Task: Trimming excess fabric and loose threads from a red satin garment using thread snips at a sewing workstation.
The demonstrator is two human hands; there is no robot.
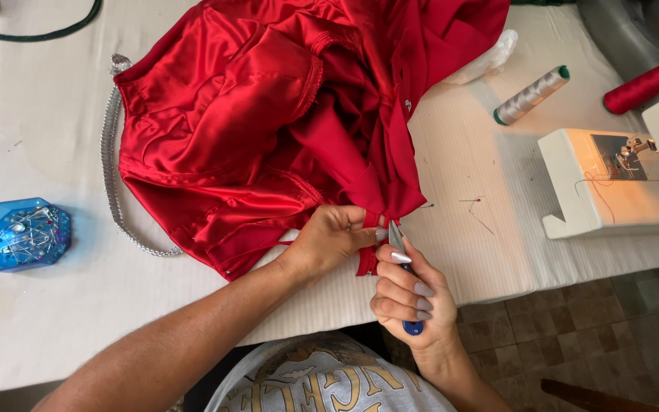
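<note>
Our left hand [329, 236] pinches the red dress [268, 114] at its near edge on the counter [55, 305]. Our right hand [413, 294] has a tight grip on small snips [400, 243]. A slip could cut the shiny cloth.

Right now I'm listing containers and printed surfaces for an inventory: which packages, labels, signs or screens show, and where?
Pin box: on the table's left side, octagonal, clear blue plastic, pins inside.
Plastic bag: far side of the table, beside the red satin garment, crumpled, translucent white.
Printed shirt: bottom edge, grey with a yellow design.
No signs or screens in view.
</note>
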